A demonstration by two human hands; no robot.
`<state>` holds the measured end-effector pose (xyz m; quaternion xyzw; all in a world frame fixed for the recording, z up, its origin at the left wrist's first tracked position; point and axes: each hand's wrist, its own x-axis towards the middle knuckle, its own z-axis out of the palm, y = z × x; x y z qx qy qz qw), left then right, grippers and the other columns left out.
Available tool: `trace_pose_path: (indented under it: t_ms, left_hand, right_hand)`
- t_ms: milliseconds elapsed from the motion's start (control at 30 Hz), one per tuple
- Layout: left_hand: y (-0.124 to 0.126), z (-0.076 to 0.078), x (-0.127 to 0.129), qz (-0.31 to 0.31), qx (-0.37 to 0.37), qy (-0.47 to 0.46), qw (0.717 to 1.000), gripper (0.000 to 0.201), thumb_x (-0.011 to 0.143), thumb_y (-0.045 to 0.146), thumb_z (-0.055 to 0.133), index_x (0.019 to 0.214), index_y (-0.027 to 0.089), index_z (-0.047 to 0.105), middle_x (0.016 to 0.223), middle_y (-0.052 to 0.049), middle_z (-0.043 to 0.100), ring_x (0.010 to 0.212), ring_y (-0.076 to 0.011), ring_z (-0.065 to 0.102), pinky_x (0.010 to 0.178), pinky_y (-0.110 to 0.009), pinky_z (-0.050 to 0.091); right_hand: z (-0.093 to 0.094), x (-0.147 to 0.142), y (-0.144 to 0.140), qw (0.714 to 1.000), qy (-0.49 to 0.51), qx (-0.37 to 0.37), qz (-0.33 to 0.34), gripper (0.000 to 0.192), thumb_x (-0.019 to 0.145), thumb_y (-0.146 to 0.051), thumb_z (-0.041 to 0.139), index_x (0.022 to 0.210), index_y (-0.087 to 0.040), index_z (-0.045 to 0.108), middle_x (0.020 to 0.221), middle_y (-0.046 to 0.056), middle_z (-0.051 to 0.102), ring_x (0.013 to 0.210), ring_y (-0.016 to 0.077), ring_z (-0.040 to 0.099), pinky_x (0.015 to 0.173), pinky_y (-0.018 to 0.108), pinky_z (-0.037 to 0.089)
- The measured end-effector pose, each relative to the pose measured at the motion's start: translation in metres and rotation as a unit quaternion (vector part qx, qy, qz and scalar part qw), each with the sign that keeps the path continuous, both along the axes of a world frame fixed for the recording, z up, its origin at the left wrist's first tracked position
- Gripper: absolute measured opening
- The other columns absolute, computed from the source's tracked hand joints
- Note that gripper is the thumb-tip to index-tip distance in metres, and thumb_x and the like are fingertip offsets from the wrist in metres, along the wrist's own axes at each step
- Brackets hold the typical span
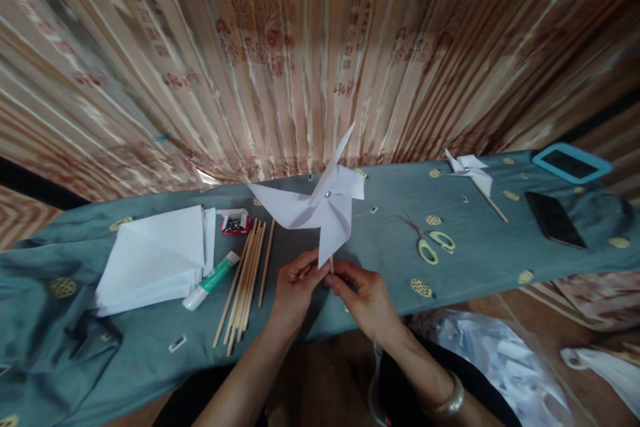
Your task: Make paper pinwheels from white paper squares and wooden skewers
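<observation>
Above the near edge of the tabletop [385, 273], 2 bare hands meet at a white pinwheel. The left hand [295, 285] is closed to a pinch, thumb and fingers at the stick just under the lowest blade. The right hand [367, 295], fingers curled and drawn narrow, meets it at the same stick; a bracelet [451, 400] circles that wrist. The pinwheel [336, 212] stands upright over both hands, its blades spread, with 1 bright pin [328, 194] at its centre. Beyond the near edge to the right, a clear bag [495, 363] lies low by the floor.

Left of the hands, a loose bundle of sticks [249, 273] lies on the cloth, with 1 more just beside it. Next to them, a green and white glue stick [211, 280] lies aslant, near a stack of paper [155, 250]. To the right, yellow-handled scissors [427, 240] lie slightly apart at the blades.

Farther back, a small red box [235, 222] of dark pins sits behind the sticks. At right lie a black phone [555, 220], pinwheel number 2 [470, 171] and a blue-framed tablet [571, 163]. A patterned curtain [300, 80] hangs behind everything.
</observation>
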<state>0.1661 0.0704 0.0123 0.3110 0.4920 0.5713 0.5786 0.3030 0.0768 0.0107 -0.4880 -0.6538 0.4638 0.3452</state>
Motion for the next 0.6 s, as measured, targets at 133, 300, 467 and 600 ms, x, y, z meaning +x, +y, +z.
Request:
trace_pose_path:
  t_ms: [133, 300, 467, 600]
  left_hand:
    - [0.001, -0.001, -0.001, -0.003, -0.006, 0.010, 1.000, 0.026, 0.063, 0.034, 0.083, 0.084, 0.019, 0.080, 0.082, -0.005, 0.074, 0.081, -0.0194, 0.065, 0.076, -0.030, 0.050]
    - [0.003, 0.003, -0.002, 0.024, -0.012, 0.014, 1.000, 0.027, 0.057, 0.034, 0.086, 0.077, 0.018, 0.079, 0.077, -0.005, 0.075, 0.080, -0.0206, 0.067, 0.081, -0.031, 0.051]
    - [0.005, 0.007, -0.005, 0.025, -0.023, 0.008, 0.999, 0.033, 0.054, 0.038, 0.088, 0.078, 0.017, 0.079, 0.078, -0.007, 0.077, 0.082, -0.0236, 0.070, 0.090, -0.037, 0.051]
    - [0.003, 0.005, -0.006, 0.020, -0.041, 0.017, 0.999, 0.034, 0.053, 0.037, 0.088, 0.079, 0.018, 0.080, 0.080, -0.008, 0.078, 0.086, -0.0248, 0.071, 0.090, -0.037, 0.052]
  right_hand:
    - [0.002, -0.001, 0.003, 1.000, -0.010, 0.026, -0.002, 0.019, 0.088, -0.031, 0.057, 0.088, -0.021, 0.073, 0.077, 0.001, 0.075, 0.070, 0.0163, 0.068, 0.066, 0.025, 0.050]
    - [0.006, -0.002, 0.003, 0.999, -0.002, 0.036, 0.024, 0.017, 0.089, -0.029, 0.058, 0.094, -0.023, 0.073, 0.087, 0.001, 0.077, 0.079, 0.0181, 0.071, 0.072, 0.027, 0.052]
    - [0.011, 0.014, 0.012, 0.996, -0.036, 0.075, -0.011, 0.021, 0.091, -0.035, 0.057, 0.096, -0.022, 0.072, 0.088, 0.004, 0.077, 0.076, 0.0188, 0.070, 0.070, 0.028, 0.052]
    - [0.012, 0.034, 0.033, 0.978, -0.032, 0.122, -0.168, 0.025, 0.093, -0.038, 0.052, 0.101, -0.021, 0.069, 0.093, 0.006, 0.076, 0.082, 0.0202, 0.069, 0.077, 0.032, 0.053]
